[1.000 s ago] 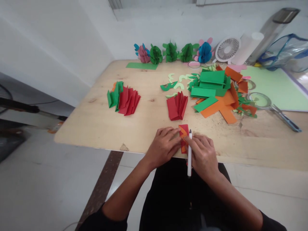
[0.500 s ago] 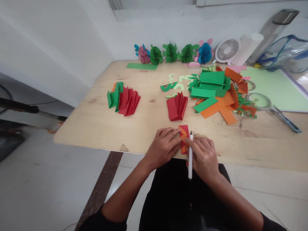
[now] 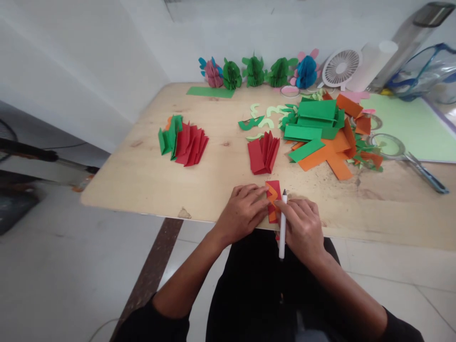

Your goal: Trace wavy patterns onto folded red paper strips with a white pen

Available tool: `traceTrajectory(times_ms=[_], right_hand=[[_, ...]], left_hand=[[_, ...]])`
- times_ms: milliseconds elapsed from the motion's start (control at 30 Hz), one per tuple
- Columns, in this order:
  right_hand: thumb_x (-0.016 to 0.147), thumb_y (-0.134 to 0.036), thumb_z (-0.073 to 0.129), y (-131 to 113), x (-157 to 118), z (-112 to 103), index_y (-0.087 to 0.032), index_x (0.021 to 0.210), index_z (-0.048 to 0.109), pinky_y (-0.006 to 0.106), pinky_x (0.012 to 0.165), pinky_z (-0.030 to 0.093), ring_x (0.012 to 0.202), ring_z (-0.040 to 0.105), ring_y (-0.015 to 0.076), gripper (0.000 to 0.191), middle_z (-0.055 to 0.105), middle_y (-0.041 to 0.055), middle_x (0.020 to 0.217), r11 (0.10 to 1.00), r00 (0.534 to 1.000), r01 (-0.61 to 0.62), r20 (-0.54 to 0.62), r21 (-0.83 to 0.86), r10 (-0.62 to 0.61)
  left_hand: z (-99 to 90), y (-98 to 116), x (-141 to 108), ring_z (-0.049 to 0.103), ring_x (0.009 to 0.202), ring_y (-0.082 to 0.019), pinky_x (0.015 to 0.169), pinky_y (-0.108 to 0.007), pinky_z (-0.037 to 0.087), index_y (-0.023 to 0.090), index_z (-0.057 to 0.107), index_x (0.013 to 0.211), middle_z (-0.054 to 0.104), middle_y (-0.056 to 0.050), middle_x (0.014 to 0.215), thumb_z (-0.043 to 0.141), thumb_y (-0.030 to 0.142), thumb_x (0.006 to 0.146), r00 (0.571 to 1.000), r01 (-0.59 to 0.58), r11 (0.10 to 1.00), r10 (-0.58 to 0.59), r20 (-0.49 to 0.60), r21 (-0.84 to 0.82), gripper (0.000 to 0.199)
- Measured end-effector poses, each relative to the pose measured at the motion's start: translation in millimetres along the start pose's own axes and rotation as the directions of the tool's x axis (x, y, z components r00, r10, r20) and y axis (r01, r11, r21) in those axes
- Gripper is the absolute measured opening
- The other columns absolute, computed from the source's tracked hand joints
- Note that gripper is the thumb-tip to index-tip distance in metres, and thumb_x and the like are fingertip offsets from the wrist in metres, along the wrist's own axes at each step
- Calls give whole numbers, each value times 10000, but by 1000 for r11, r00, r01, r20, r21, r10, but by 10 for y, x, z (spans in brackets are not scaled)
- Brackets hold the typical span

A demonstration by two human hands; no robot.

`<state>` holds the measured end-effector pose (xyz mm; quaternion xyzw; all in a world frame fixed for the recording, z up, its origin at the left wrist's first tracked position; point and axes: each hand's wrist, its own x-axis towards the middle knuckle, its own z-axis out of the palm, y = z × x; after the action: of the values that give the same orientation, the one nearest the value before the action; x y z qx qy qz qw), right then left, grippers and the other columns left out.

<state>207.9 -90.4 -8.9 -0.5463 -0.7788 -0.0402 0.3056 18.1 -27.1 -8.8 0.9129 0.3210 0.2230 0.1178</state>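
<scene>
A narrow strip of folded red paper [image 3: 277,185] lies at the table's front edge with an orange paper cut-out [image 3: 272,193] on top of it. My left hand [image 3: 245,207] rests flat from the left side, its fingertips pressing on the cut-out. From the right, my right hand [image 3: 302,223] grips a white pen [image 3: 282,232] whose dark tip points away from me, off the paper. That hand's index finger touches the cut-out as well. Just beyond the strip stands a pleated red paper piece [image 3: 262,154].
Pleated green paper [image 3: 173,135] and red paper [image 3: 191,145] sit at left. Green strips [image 3: 317,110] and orange strips [image 3: 338,159] are heaped at right, near scissors [image 3: 425,173] and a tape roll [image 3: 388,145]. Several paper figures [image 3: 254,71] and a fan [image 3: 341,68] line the wall.
The camera view has shifted slightly, so the table sits a little higher in the picture. Both hands, the pen and the papers keep nearly the same places.
</scene>
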Motion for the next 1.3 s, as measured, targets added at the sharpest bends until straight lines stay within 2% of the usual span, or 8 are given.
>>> traceTrajectory(times_ms=[700, 1067, 1300], right_hand=[[900, -65, 506, 13, 12, -7, -170, 1125, 638, 371, 841, 395, 876, 628, 221, 282, 717, 52, 853, 999, 1000, 30, -5, -21, -31], [918, -82, 488, -4, 11, -18, -160, 1094, 652, 371, 839, 392, 874, 626, 220, 252, 715, 58, 852, 999, 1000, 19, 7, -43, -19], [920, -70, 471, -5, 13, -16, -157, 1099, 647, 364, 840, 384, 867, 619, 218, 266, 697, 49, 818, 999, 1000, 21, -6, -43, -21]], left_hand=[[1, 2, -3, 484, 1231, -277, 1022, -458, 384, 210, 672, 1095, 586, -67, 1385, 475, 304, 976, 999, 20, 999, -22, 46, 44, 248], [-11, 32, 13, 499, 1220, -254, 1045, -429, 371, 141, 551, 1201, 629, -88, 1328, 484, 216, 925, 996, 89, 993, -91, -16, -77, 293], [-33, 39, 17, 490, 1244, -257, 1054, -437, 366, 177, 581, 1139, 619, -70, 1348, 482, 233, 928, 995, 96, 992, -94, 24, -80, 240]])
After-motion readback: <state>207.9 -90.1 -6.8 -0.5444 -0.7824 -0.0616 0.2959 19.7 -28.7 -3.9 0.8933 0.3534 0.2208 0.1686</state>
